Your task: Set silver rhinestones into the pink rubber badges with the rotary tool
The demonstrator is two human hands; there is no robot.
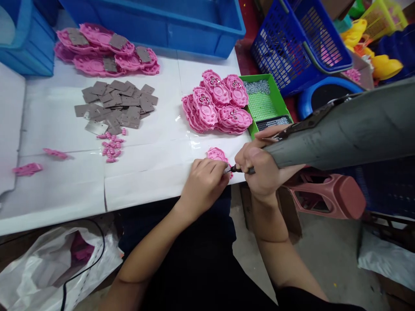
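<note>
At the table's near edge my left hand [207,177] presses a pink plastic casing [216,153] against the white surface, its fingers closed over the part. In my right hand [262,168] is a long grey electric screwdriver [337,129], with fingers wrapped round its front end. The dark tip of the screwdriver points left and meets the casing beside my left fingertips. My fingers hide most of the casing's lower part. Just beyond it lie stacked pink casings [215,101] with shiny metal parts. A green tray [275,93] of small screws [257,86] stands behind my right hand.
Grey flat plates [121,103] lie heaped at centre left, with small pink pieces [112,147] below. More pink casings with grey plates [106,49] sit before a blue bin [155,26]. A blue basket [292,43] and a pink stool [327,196] stand right of the table.
</note>
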